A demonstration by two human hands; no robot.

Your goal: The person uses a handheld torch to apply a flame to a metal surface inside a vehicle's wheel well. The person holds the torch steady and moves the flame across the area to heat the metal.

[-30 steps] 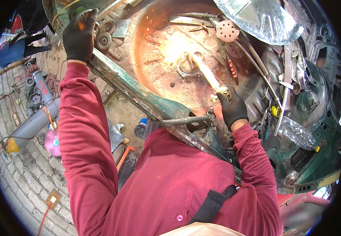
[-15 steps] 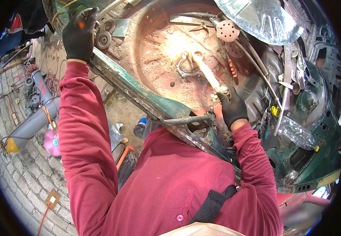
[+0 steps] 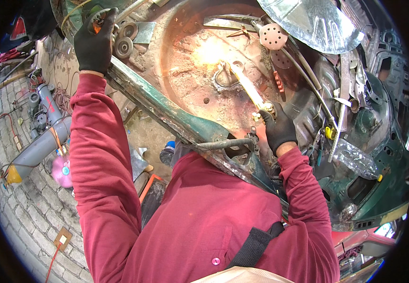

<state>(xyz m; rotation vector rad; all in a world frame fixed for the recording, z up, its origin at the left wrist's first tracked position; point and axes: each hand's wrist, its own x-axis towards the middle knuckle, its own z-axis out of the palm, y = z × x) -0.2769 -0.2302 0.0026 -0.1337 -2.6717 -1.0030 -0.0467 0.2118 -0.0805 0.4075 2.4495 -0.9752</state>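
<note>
My right hand (image 3: 280,127), in a black glove, is closed round the valve end of a gas torch (image 3: 247,87). The torch's brightly lit tube points up and left, and its tip is lost in a white-orange glare over a rusty round floor well (image 3: 190,101) of a green car body. Below the glare, a rough-edged opening (image 3: 225,78) shows in the metal. My left hand (image 3: 95,45), also gloved, has its fingers curled at the upper left, by the body's green edge rail (image 3: 157,96); what lies inside them is hidden. Beside it sit two grinding discs (image 3: 124,47).
At the right of the well lie a perforated sanding disc (image 3: 274,37), a shiny sheet-metal piece (image 3: 313,23), metal strips and a clear plastic bottle (image 3: 358,160). Left, on the brick floor (image 3: 34,207), are a grey cylinder-like object (image 3: 39,148), cables and a pink item (image 3: 63,170).
My left hand has turned or shifted slightly at the upper left. The torch and my right hand stay almost in place, and the glare has moved slightly left.
</note>
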